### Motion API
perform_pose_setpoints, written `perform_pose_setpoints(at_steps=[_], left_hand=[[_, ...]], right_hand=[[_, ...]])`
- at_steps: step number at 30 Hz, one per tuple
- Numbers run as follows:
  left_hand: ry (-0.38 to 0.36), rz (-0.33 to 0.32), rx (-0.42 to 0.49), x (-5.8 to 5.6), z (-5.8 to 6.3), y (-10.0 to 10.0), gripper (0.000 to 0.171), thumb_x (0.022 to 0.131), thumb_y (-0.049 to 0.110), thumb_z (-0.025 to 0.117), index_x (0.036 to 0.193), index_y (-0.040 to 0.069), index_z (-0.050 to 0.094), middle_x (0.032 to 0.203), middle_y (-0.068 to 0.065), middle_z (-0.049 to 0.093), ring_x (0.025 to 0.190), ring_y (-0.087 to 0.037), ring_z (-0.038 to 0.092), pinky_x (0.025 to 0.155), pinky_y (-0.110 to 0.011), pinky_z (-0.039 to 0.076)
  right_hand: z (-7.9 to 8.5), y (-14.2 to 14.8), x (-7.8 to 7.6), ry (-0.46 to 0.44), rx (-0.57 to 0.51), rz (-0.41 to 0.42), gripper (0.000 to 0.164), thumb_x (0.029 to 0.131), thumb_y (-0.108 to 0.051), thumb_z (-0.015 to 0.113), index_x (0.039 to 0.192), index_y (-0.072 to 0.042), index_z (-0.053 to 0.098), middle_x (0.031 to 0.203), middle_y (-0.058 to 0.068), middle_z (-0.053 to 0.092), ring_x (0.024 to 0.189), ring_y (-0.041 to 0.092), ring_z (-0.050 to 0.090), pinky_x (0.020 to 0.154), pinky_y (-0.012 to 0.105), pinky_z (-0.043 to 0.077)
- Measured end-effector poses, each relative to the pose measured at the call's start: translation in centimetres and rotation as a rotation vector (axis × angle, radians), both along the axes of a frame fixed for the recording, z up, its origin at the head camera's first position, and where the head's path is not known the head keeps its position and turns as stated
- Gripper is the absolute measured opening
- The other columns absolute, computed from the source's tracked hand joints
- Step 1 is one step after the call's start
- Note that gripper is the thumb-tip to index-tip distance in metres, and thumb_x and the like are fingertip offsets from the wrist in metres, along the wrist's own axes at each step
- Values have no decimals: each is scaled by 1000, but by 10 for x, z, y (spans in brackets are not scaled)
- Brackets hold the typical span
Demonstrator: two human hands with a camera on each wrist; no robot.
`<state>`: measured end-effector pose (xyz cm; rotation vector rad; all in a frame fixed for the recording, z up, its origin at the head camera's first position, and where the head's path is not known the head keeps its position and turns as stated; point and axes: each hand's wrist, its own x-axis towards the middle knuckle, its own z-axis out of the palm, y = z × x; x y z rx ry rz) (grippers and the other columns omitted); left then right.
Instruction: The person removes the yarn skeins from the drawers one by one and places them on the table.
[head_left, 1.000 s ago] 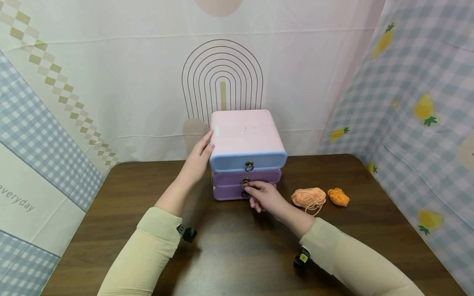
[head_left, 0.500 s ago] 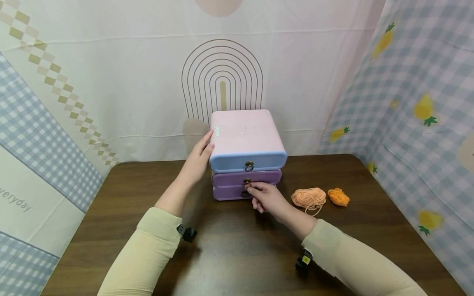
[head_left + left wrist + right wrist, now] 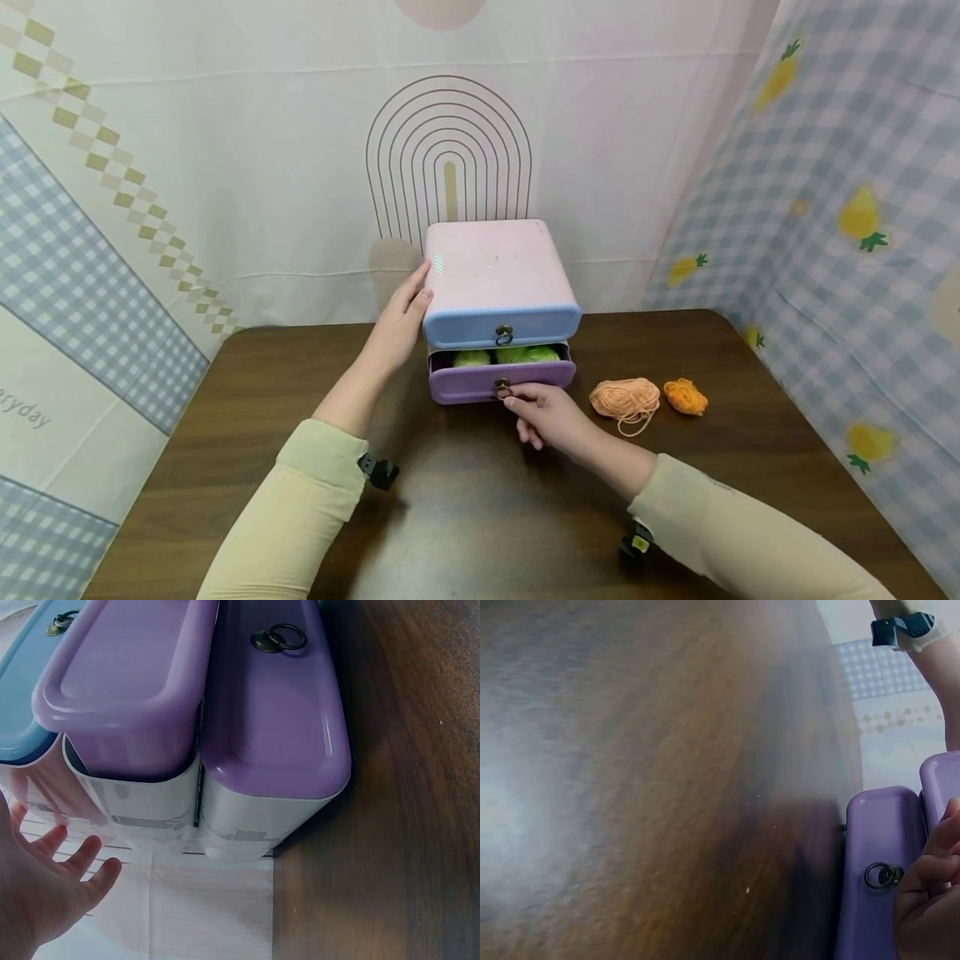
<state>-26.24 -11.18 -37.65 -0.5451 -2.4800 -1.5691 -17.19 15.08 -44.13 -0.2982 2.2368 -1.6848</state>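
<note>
A small chest of stacked drawers stands at the back of the table, with a pink top (image 3: 495,258) and a blue top drawer (image 3: 465,329). Its purple middle drawer (image 3: 461,383) is pulled partway out, showing green, yarn-like bundles (image 3: 528,354) inside. My right hand (image 3: 555,421) pinches the ring pull (image 3: 503,392) on that drawer's front. Against the chest's left side rests my left hand (image 3: 393,329), fingers extended. In the left wrist view, the lower purple drawer (image 3: 277,712) is closed, its ring pull (image 3: 289,637) hanging free.
To the right of the chest lie a peach yarn skein (image 3: 626,402), with a loose strand, and a smaller orange yarn bundle (image 3: 685,397). The brown wooden table (image 3: 450,517) meets a patterned cloth backdrop (image 3: 300,167) behind and a checked cloth (image 3: 825,250) at the right.
The purple middle drawer has slid out toward me, uncovering the green bundles. My right hand has drawn back slightly with its ring pull, while my left hand stays against the chest.
</note>
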Motion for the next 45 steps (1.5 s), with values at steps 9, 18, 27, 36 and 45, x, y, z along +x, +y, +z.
perform_pose_setpoints(at_steps=[9,18,27,36,45], left_hand=[[2,-2,2,0,0,-1,55,106,44,37,158,29,28,162,-4,25,148,-21,22,119,-45,18],[-2,-3,11,0,-1,-2,55,106,45,36,158,30,27,162,-6,25,147,-20,22,119,-45,18],[1,-10,17,-1,-2,-1,55,106,45,37,158,30,27,163,-4,24,147,-19,21,119,-44,18],[-13,-9,16,0,-1,-1,55,106,47,36,158,33,26,162,-3,24,147,-21,22,119,-45,19],[-9,-11,14,0,0,0,55,106,45,37,158,31,27,162,-4,24,147,-22,24,119,-45,19]], right_hand=[[0,6,18,28,43,48,35,102,-17,57,127,6,62,54,2,56,39,11,48,40,28,42],[-1,8,42,28,37,101,35,101,-17,57,125,9,62,53,2,56,38,9,47,40,26,43],[-3,11,58,8,34,103,33,101,-14,57,124,9,62,53,3,56,37,10,45,38,28,44],[-2,16,66,-5,31,98,33,101,-16,57,124,7,63,52,3,55,36,10,46,37,28,43],[-5,18,67,-28,63,119,38,102,-22,58,126,7,60,54,1,58,37,10,48,40,29,46]])
